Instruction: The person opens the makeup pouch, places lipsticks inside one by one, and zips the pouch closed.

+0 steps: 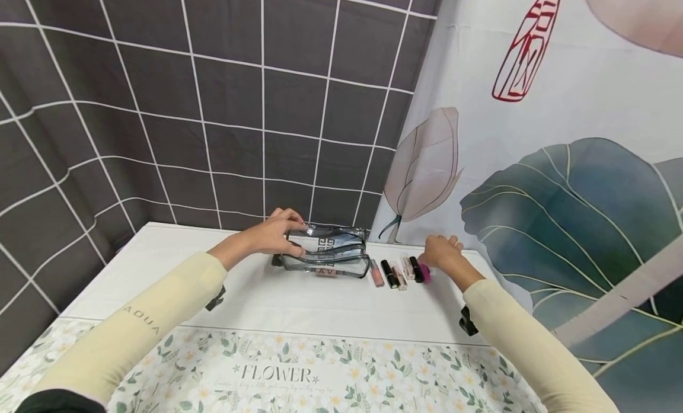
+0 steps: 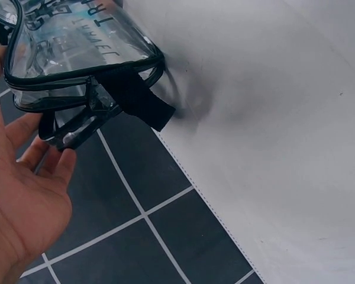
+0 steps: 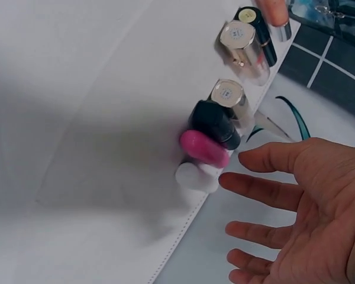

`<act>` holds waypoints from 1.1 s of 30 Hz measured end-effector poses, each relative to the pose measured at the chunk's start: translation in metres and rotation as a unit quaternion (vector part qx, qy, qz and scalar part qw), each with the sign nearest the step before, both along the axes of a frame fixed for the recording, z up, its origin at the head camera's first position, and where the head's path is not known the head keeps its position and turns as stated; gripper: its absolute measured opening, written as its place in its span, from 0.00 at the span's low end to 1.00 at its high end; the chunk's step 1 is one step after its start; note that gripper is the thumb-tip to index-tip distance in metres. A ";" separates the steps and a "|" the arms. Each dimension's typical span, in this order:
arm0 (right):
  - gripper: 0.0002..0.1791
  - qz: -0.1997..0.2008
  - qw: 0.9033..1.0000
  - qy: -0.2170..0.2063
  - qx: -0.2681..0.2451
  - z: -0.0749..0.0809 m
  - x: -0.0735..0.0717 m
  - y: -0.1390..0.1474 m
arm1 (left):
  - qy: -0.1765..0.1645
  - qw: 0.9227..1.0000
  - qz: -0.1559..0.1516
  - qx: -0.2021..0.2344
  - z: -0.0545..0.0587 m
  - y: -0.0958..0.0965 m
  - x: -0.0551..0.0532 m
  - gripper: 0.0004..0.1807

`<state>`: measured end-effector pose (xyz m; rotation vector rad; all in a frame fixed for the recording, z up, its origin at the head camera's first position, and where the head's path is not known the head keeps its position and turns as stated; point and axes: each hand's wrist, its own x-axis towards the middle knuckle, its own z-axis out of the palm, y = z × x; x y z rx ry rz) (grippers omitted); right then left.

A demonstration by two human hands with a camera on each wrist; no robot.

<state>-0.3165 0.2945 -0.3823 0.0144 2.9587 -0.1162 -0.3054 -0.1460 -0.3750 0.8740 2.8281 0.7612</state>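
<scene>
My left hand (image 1: 274,234) grips the left end of a clear cosmetic pouch (image 1: 349,269) with black piping, which stands on the white table. In the left wrist view, the fingers reach round the pouch's edge near a black fabric tab (image 2: 136,97). To its right lie several lip products in a row: a coral tube (image 1: 376,275), black-cased ones and clear ones. My right hand (image 1: 441,251) hovers at the row's right end, fingers apart. Its index fingertip is close to a white-capped tube (image 3: 195,177), beside a magenta tube (image 3: 202,148); whether they touch, I cannot tell.
A white sheet (image 1: 267,306) covers the back of the table, and a floral cloth (image 1: 224,365) its front. Behind hangs a dark grid-patterned curtain (image 1: 229,105). A white leaf-print curtain (image 1: 427,164) hangs on the right, close behind the table's back edge.
</scene>
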 end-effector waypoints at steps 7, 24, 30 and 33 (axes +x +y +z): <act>0.14 -0.021 1.000 -0.011 0.002 -0.004 0.000 0.003 | 0.003 1.000 0.000 -0.002 0.000 0.000 0.000 0.44; 0.12 -0.031 0.999 -0.010 0.010 -0.006 0.000 0.013 | 0.007 1.000 0.003 -0.004 -0.002 0.000 -0.002 0.44; 0.08 -0.036 0.999 -0.008 0.008 -0.013 -0.004 0.021 | 0.004 1.000 0.003 -0.005 -0.001 0.001 -0.001 0.44; 0.08 -0.036 0.999 0.003 0.014 -0.019 -0.009 0.027 | 0.002 1.000 0.004 -0.003 0.000 0.001 0.000 0.44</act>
